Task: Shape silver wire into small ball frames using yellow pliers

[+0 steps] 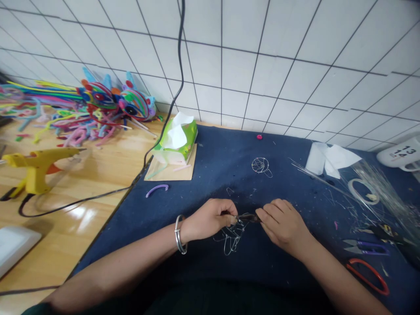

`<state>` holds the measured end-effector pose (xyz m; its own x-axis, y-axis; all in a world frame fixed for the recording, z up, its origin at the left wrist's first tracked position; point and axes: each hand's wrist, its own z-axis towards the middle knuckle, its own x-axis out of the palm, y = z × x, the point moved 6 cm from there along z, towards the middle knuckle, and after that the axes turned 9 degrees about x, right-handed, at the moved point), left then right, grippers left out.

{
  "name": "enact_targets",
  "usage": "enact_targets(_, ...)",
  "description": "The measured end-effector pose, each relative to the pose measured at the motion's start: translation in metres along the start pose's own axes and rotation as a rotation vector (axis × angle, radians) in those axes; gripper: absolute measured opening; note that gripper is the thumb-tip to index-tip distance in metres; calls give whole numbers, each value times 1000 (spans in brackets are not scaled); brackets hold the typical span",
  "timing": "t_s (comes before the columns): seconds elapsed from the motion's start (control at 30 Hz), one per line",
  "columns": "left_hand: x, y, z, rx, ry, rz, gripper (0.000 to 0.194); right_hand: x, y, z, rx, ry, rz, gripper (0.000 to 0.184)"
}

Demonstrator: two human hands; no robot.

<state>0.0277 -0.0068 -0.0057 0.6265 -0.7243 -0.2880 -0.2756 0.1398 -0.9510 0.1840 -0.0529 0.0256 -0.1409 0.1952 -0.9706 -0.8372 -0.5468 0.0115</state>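
Between my two hands is a tangle of bent silvery wire (231, 243), its loops hanging over the dark blue cloth (203, 192). My left hand (211, 218), with a silver bangle at the wrist, pinches the top of this wire piece. Closed round the handles of dark pliers (246, 217), my right hand (285, 225) holds their jaws against the wire by my left fingertips. Most of the handles are hidden in my palm. Farther back on the cloth lies a round wire frame (260, 165) with bent wire inside it.
Snips (365, 246), orange-red handles (367, 275) and a bundle of thin wires (387, 192) lie right, near a white mug (400, 155). Left are a tissue pack (180, 135), a purple stem piece (156, 190), a yellow glue gun (36, 168) and colourful pipe cleaners (78, 127). A black cable (180, 57) hangs behind.
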Motion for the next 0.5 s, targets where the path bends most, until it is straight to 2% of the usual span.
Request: enact_targets(0.5, 0, -1, 0, 3, 7, -17, 11, 3, -3, 0, 40, 37, 36, 21)
